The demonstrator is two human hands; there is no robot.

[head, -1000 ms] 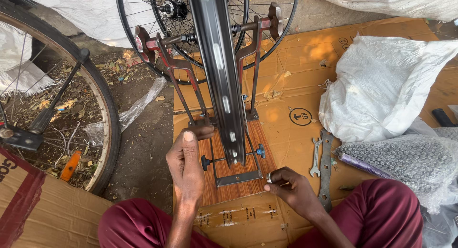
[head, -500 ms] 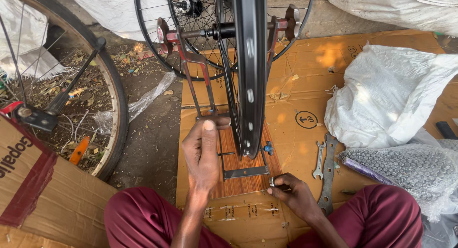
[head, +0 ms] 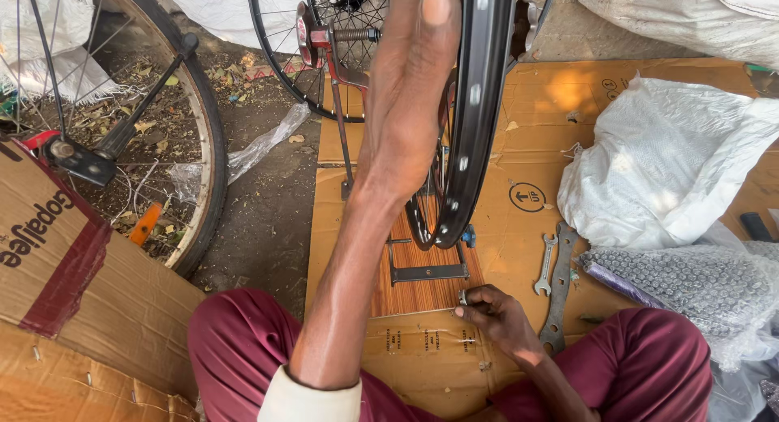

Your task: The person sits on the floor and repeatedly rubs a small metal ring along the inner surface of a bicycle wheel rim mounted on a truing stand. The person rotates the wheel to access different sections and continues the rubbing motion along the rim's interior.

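A black bicycle wheel rim (head: 479, 105) stands upright in a red truing stand (head: 324, 45) on a striped wooden base (head: 422, 288). My left hand (head: 406, 89) is raised high against the left side of the rim, back of the hand towards me, thumb up; its fingers are hidden behind it. My right hand (head: 495, 316) rests low on the cardboard sheet (head: 552, 105) just in front of the base, fingertips pinched on a small metal piece (head: 462, 296). My legs in maroon trousers frame the base.
Two flat spanners (head: 552, 276) lie right of the base. A white sack (head: 657, 162) and bubble wrap (head: 682, 284) sit at the right. A second bicycle wheel (head: 207, 146) stands over dirt at the left, beside a cardboard box (head: 73, 292).
My left hand has risen from the low part of the rim to high up beside it. My right hand has stayed near the base's front edge. The view has shifted closer.
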